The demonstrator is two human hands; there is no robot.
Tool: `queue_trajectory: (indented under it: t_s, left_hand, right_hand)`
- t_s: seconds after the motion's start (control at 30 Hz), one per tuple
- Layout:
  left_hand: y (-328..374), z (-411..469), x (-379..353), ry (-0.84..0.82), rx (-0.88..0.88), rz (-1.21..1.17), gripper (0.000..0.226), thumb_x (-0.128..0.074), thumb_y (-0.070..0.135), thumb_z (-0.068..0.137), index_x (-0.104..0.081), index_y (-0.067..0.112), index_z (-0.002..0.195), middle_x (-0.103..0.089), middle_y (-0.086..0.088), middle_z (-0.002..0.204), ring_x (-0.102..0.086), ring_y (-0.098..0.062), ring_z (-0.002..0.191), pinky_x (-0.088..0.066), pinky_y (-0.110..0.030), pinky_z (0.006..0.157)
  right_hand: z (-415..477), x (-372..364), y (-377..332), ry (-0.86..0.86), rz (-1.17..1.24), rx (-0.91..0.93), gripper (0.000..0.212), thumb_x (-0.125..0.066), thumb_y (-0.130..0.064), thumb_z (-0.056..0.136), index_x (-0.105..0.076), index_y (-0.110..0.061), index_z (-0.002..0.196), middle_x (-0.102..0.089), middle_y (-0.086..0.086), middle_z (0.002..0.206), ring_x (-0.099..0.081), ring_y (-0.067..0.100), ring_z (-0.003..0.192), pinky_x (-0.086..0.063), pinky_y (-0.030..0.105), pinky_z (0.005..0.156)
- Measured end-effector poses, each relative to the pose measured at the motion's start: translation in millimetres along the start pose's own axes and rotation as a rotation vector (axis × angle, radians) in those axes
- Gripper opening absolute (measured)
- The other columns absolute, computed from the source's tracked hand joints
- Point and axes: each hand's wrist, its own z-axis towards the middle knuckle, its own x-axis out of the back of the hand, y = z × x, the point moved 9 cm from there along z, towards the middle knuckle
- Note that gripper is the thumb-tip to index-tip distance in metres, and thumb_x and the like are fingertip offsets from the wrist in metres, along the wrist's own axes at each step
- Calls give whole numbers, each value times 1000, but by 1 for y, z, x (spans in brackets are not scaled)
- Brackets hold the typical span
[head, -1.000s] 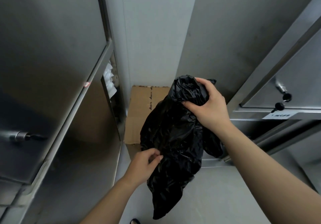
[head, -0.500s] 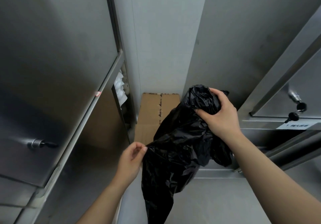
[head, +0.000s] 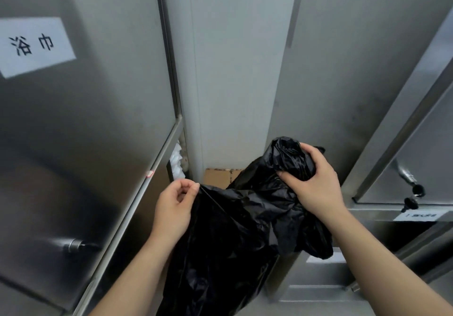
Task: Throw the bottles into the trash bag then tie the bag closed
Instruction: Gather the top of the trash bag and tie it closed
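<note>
Gripping a bunched wad of crinkled, glossy black plastic, the right hand [head: 316, 183] holds up the trash bag [head: 235, 237], while the left hand [head: 175, 205] pinches a taut edge of it between thumb and fingertips. Limp film sags between and below both hands; its contents cannot be seen. Beyond them stands a brown cardboard box [head: 218, 177]; brushed steel cabinet doors [head: 85, 124] flank either side.
</note>
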Motion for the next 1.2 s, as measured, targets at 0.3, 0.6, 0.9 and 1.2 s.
queue_trajectory:
  t_s: [0.3, 0.6, 0.9, 1.2]
  left_hand:
    - [99, 74, 13, 83, -215, -62, 15, -62, 11, 86, -60, 17, 72, -59, 5, 64, -52, 7, 52, -39, -4, 54]
    - [141, 132, 5, 83, -282, -139, 17, -62, 11, 86, -58, 18, 71, -59, 2, 64, -54, -4, 56, -43, -9, 55]
    - [133, 212, -27, 75, -275, -57, 19, -66, 16, 83, -57, 24, 68, -62, 2, 67, -57, -19, 65, -48, -39, 72]
    - [109, 304, -60, 107, -266, 32, 17, -64, 24, 85, -56, 27, 70, -61, 7, 70, -57, -9, 67, -43, -20, 62]
  right_hand:
    - [51, -1, -74, 66, 61, 129, 56, -81, -28, 67, -53, -38, 115, -58, -33, 98, -50, -26, 90, -34, -6, 73]
    - [97, 11, -114, 150, 75, 209, 55, -80, -26, 67, -54, -38, 114, -60, -33, 98, -52, -24, 91, -35, -6, 73]
    - [154, -5, -95, 176, 80, 219, 58, -81, -24, 65, -53, -45, 110, -58, -45, 95, -55, -20, 91, -36, -4, 74]
    - [248, -51, -50, 161, 110, 179, 58, -80, -27, 65, -52, -44, 113, -59, -43, 91, -52, -24, 89, -36, -5, 71]
